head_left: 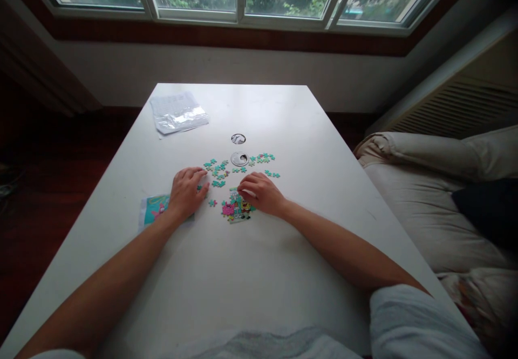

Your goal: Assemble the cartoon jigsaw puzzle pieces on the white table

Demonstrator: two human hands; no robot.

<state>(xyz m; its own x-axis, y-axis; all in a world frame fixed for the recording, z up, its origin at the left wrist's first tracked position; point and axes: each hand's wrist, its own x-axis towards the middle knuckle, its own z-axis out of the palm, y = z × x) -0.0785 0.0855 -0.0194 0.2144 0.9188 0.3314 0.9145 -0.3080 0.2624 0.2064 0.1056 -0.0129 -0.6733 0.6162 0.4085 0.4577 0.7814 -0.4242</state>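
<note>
A partly joined jigsaw puzzle (pixel 237 209) with cartoon figures, pink, yellow and teal, lies flat on the white table. My right hand (pixel 263 192) is over its upper right part, fingers closed together at the top edge; whatever they pinch is too small to make out. To the left, my left hand (pixel 186 192) rests on the table with thumb and fingers apart, next to loose teal jigsaw pieces (pixel 218 171). One loose piece (pixel 212 203) lies between that hand and the puzzle. Under my left wrist is a colourful picture sheet (pixel 156 208) in clear plastic, partly covered.
More teal pieces (pixel 263 158) lie beyond my right hand. A round metal grommet (pixel 239 158) and a round hole (pixel 238 139) are set in the white table (pixel 275 116). A clear plastic bag (pixel 178 113) sits at the far left. A beige sofa (pixel 408 202) stands on the right.
</note>
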